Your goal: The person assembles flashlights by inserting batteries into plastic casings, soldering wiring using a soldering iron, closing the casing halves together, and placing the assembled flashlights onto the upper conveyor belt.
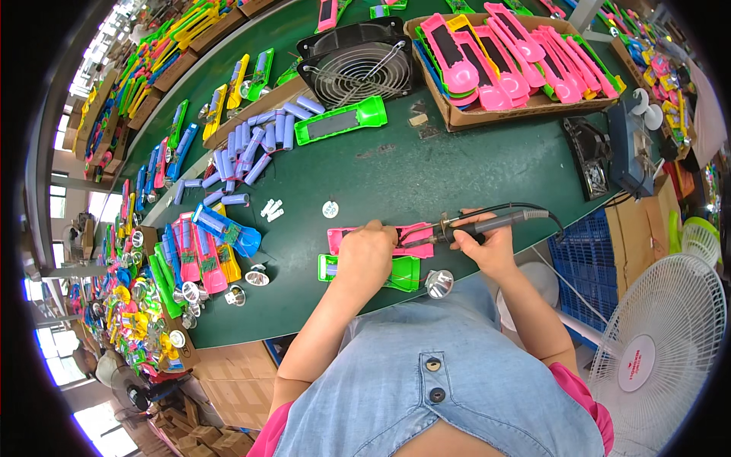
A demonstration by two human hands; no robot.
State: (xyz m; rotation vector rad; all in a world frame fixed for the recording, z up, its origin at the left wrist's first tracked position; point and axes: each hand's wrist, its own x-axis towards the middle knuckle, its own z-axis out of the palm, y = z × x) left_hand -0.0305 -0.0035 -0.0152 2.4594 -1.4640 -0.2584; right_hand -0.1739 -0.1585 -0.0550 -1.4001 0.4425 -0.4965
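My right hand [487, 242] is wrapped round a soldering iron [499, 223] with a grey handle and a black cable. Its metal front end points left, over a pink plastic torch housing [419, 233]. Curled on top of that housing is my left hand [367, 255], fingers pressed together; what they pinch is hidden beneath them. Thin dark wires show beside its fingertips. Against the near side of the pink housing lies a green torch housing [405, 276], partly covered by my left wrist, with a purple cell at its left end. A silver reflector [439, 283] sits at its right end.
Purple battery cells [247, 148] are heaped back left, near a green housing [340, 122] and a black fan [356, 65]. A carton [487, 116] of pink housings stands back right. Assembled parts [202, 247] lie left. A white fan [662, 350] stands right, beyond the table edge.
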